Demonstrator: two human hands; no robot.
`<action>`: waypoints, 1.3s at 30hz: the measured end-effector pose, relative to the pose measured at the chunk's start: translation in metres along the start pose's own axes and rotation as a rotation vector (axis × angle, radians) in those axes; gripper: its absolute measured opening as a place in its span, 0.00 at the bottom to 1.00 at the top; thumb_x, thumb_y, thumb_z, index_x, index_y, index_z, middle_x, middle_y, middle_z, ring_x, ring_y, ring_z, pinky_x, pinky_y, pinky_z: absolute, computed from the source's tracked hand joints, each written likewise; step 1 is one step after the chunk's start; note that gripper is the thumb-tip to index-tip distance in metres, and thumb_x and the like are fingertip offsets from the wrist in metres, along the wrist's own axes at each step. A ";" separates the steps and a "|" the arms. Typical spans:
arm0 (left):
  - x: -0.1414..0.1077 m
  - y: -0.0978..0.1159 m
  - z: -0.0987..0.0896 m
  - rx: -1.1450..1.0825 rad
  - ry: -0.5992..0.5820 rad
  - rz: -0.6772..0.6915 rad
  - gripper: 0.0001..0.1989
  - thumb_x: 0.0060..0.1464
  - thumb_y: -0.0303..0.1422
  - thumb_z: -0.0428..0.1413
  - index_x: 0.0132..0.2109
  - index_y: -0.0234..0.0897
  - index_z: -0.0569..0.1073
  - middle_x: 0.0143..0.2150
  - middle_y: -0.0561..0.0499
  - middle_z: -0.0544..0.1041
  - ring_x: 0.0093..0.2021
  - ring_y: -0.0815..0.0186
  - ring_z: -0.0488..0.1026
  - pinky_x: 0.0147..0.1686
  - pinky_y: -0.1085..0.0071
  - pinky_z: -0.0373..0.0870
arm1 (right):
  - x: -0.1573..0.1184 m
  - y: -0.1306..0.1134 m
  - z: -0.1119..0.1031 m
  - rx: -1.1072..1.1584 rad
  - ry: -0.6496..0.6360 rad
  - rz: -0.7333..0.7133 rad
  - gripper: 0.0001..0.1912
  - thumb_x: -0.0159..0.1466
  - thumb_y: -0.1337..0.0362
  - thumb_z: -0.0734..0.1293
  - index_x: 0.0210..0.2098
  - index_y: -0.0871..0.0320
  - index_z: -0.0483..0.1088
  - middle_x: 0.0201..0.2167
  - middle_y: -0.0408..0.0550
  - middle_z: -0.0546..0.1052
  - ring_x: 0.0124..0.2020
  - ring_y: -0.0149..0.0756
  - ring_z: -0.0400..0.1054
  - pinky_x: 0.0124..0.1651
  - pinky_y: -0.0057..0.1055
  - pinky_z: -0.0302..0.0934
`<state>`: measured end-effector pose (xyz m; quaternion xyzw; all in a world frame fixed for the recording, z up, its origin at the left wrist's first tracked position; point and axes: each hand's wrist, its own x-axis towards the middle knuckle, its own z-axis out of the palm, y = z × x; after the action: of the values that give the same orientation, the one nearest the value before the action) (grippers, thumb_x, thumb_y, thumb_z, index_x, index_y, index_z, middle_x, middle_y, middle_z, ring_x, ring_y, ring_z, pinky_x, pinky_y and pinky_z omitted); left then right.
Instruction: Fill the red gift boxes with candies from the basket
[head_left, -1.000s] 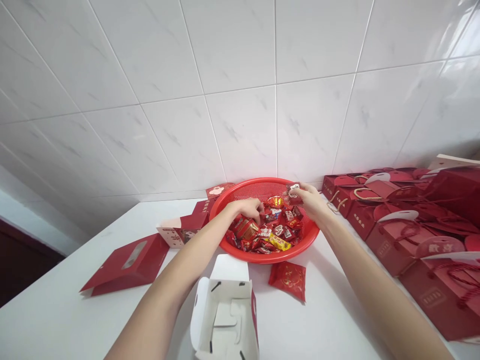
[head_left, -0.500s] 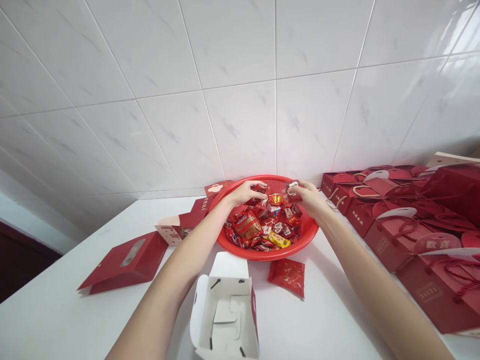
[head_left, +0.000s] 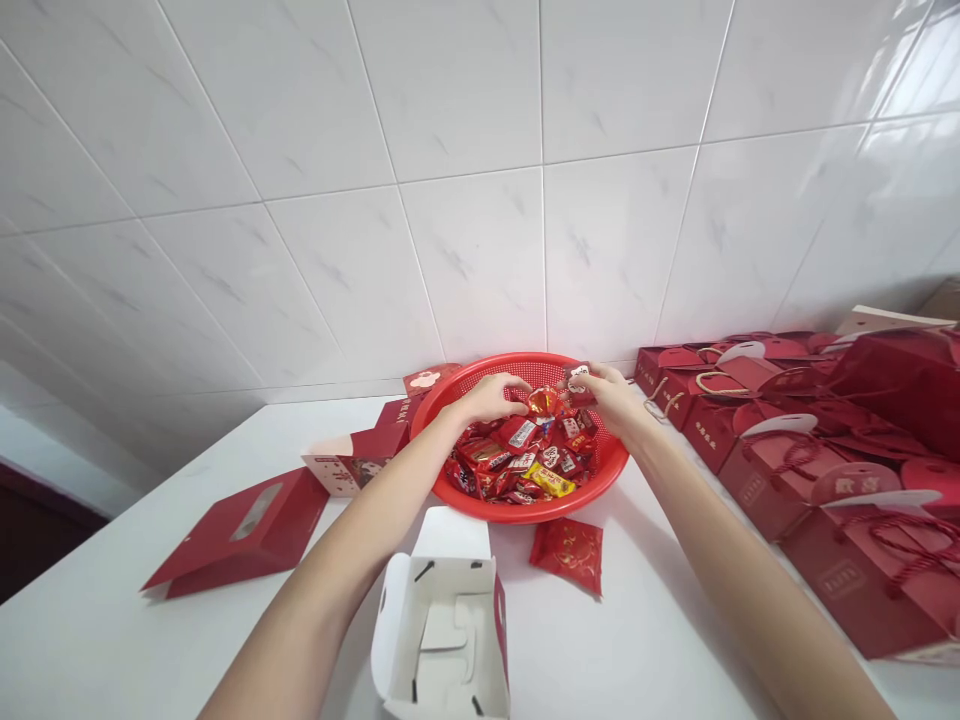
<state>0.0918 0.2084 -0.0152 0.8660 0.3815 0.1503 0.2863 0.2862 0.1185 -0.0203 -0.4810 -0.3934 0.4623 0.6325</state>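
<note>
A red plastic basket (head_left: 517,512) stands against the wall, filled with wrapped candies (head_left: 499,455) in red, gold and yellow. My left hand (head_left: 491,398) is over its left side, thumb and fingers apart, close beside a shiny red-and-gold candy (head_left: 544,402). At the right rim, my right hand (head_left: 616,405) pinches a small dark red candy packet (head_left: 579,386) with white print. In front of the basket sits an open white-lined box (head_left: 442,640) with nothing inside. A flat red packet (head_left: 568,555) lies on the table to its right.
Rows of red gift boxes (head_left: 847,570) with cord handles fill the right side. Folded red cartons (head_left: 240,525) lie at the left on the white table (head_left: 97,640). A tiled wall (head_left: 472,260) closes off the back.
My left hand has let go of a red packet, which now lies among the candies, and has opened. My right hand still holds its packet. The view has shifted slightly.
</note>
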 end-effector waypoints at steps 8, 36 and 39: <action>-0.006 0.032 0.023 0.386 -0.488 0.146 0.21 0.40 0.44 0.68 0.42 0.39 0.81 0.40 0.49 0.82 0.39 0.59 0.76 0.37 0.71 0.67 | -0.002 -0.002 0.002 -0.001 0.015 0.010 0.05 0.49 0.70 0.66 0.28 0.57 0.68 0.24 0.43 0.77 0.23 0.31 0.70 0.29 0.28 0.66; -0.011 0.030 0.019 0.367 -0.415 0.054 0.09 0.39 0.33 0.64 0.32 0.38 0.79 0.26 0.51 0.76 0.28 0.59 0.72 0.32 0.68 0.66 | 0.002 0.000 0.002 0.027 0.006 0.013 0.06 0.48 0.70 0.66 0.27 0.56 0.69 0.24 0.43 0.78 0.24 0.32 0.71 0.27 0.27 0.66; -0.006 0.024 0.010 0.218 -0.253 0.092 0.14 0.45 0.38 0.62 0.39 0.37 0.80 0.33 0.51 0.79 0.36 0.58 0.75 0.38 0.69 0.66 | 0.002 0.000 0.002 0.026 0.006 0.009 0.05 0.48 0.70 0.66 0.26 0.56 0.69 0.23 0.43 0.78 0.23 0.32 0.70 0.27 0.27 0.66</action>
<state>0.1063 0.1873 -0.0093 0.9204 0.3165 0.0109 0.2291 0.2843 0.1208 -0.0196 -0.4761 -0.3830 0.4688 0.6379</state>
